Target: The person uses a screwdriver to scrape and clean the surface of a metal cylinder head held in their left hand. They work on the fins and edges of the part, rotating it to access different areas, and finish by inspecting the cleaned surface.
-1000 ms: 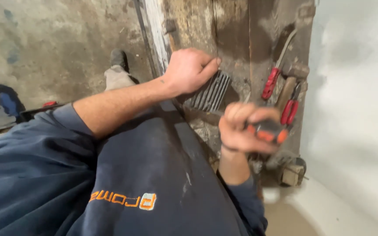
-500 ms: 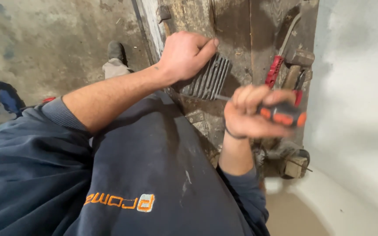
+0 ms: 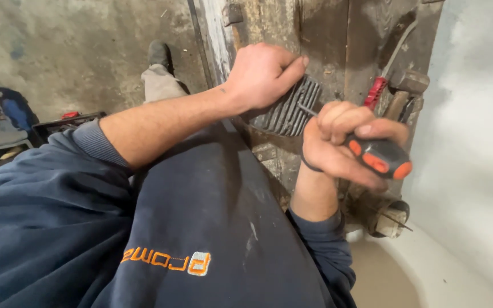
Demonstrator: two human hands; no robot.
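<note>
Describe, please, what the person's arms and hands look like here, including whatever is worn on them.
Both hands are bare, with no gloves. The left hand leads to a forearm bared by a dark navy sleeve pushed up near the elbow, with a greyer ribbed cuff. The right hand has a thin dark band around the wrist and a matching navy sleeve reaching further down the forearm. The fabric shows pale dusty smudges.
</note>
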